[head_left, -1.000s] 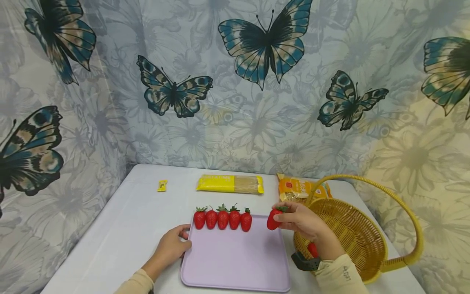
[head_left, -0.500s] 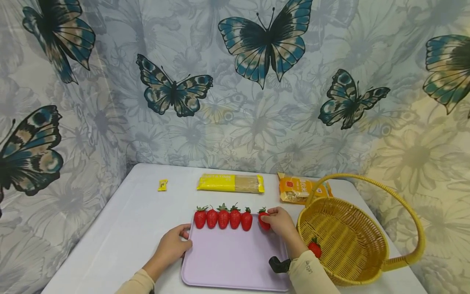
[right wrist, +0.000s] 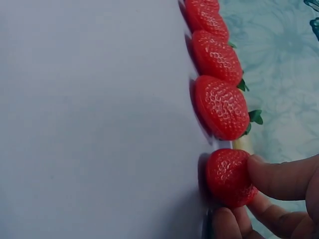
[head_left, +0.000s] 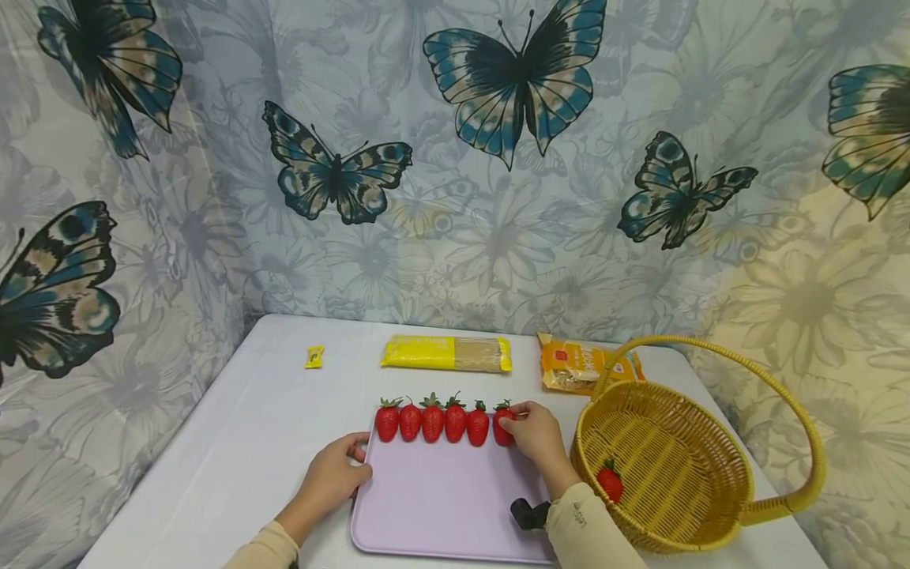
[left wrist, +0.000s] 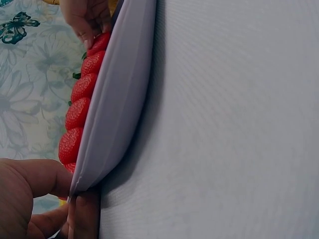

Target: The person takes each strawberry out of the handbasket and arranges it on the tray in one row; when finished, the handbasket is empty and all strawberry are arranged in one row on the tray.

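A lilac tray (head_left: 448, 498) lies on the table with a row of several red strawberries (head_left: 432, 424) along its far edge, green leaves pointing away. My right hand (head_left: 536, 435) pinches the strawberry (head_left: 503, 427) at the right end of that row between thumb and fingers. In the right wrist view this strawberry (right wrist: 229, 177) sits at the tray's edge, a small gap from its neighbour (right wrist: 222, 107). My left hand (head_left: 332, 472) grips the tray's left rim, thumb on top and fingers beneath, as the left wrist view shows.
To the right stands a yellow wicker basket (head_left: 668, 466) with a tall handle and one strawberry (head_left: 609, 480) inside. Behind the tray lie a yellow noodle pack (head_left: 446, 353), an orange bag (head_left: 586, 365) and a small yellow packet (head_left: 315, 357). Butterfly-print cloth hangs behind the table.
My right hand has carried its strawberry left from beside the basket to the right end of the row on the tray. The left hand stays on the rim.
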{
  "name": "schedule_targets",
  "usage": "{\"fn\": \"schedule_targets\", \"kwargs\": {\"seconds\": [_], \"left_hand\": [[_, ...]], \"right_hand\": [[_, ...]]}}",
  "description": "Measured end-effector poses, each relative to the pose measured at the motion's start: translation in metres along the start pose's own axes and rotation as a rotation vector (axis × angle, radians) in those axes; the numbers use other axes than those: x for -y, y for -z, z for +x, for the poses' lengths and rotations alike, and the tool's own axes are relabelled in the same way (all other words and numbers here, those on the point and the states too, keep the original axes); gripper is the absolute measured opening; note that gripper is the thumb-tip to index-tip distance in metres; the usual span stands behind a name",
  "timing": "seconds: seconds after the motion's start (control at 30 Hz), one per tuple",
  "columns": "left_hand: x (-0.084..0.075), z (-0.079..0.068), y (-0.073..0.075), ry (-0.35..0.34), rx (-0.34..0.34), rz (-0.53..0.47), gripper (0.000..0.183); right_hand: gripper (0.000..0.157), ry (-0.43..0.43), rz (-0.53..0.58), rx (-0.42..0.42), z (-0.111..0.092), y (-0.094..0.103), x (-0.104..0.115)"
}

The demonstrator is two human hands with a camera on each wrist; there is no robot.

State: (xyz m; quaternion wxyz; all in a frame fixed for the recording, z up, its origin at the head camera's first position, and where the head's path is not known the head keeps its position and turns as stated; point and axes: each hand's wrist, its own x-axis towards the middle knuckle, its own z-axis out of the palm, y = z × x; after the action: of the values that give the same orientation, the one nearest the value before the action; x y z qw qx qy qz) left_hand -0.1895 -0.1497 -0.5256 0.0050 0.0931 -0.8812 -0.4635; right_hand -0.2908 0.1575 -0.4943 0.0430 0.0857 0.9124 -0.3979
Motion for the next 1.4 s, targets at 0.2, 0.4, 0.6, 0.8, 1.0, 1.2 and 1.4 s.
{"fn": "schedule_targets", "kwargs": {"seconds": [0.2, 0.4, 0.6, 0.8, 1.0, 1.2, 1.4], "left_hand": [[-0.002, 0.000, 0.001, -0.008, -0.007, 0.001, 0.058], [-0.003, 0.000, 0.002, 0.007, -0.010, 0.001, 0.057], [-0.002, 0.000, 0.000, 0.013, 0.004, -0.015, 0.058], [0.000, 0.001, -0.001, 0.014, 0.006, -0.011, 0.058], [0.003, 0.000, 0.001, 0.027, 0.007, -0.002, 0.058], [0.004, 0.000, 0.002, 0.026, 0.009, -0.008, 0.058], [0.002, 0.002, -0.001, 0.022, 0.002, -0.017, 0.058]], "right_hand": [[0.028, 0.017, 0.010, 0.000, -0.003, -0.002, 0.004], [0.039, 0.095, -0.036, -0.010, -0.007, 0.004, 0.004], [0.039, 0.200, 0.136, 0.170, -0.022, 0.071, 0.009], [0.045, 0.178, 0.214, 0.528, -0.003, 0.171, -0.033], [0.033, 0.026, 0.171, 0.737, 0.023, 0.205, -0.100], [0.021, -0.060, 0.193, 0.893, 0.031, 0.197, -0.130], [0.019, -0.126, 0.161, 0.892, 0.030, 0.183, -0.121]]}}
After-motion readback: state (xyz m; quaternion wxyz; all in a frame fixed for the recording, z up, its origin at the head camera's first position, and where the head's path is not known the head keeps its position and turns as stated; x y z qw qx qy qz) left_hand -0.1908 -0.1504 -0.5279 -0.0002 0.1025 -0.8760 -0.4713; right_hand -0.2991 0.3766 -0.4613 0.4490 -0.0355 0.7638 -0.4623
